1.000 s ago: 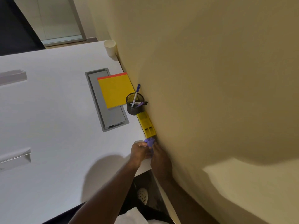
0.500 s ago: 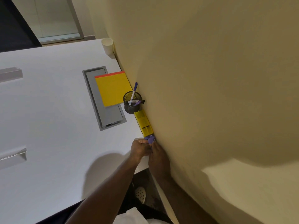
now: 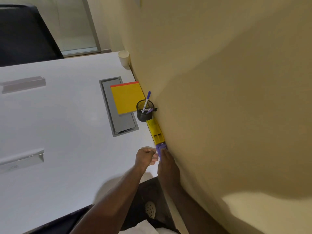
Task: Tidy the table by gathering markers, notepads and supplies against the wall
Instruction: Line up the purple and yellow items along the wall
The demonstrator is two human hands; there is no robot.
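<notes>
Hands (image 3: 146,157) (image 3: 167,163) at table (image 3: 67,115) edge, fingers curled, pinching purple item (image 3: 160,147) between them, butting it behind yellow box (image 3: 156,131) along wall (image 3: 219,98) for 1 tidy row

Readable text: none anywhere in the head view.
Marker in cup (image 3: 146,103): dark printing on the white barrel, too small and blurred to read.
Second marker (image 3: 146,110): lying across the cup rim, dark band of print on the barrel, illegible.
Yellow notepad (image 3: 127,98): plain yellow face, red strip along the top edge, no lettering.
Yellow box (image 3: 156,132): plain, no label visible.
Purple item (image 3: 160,148): no marking visible.
Paper cup (image 3: 124,58): blank.
Grey table hatch (image 3: 118,107): a dark mark at the near end, cannot tell if it is text.
</notes>
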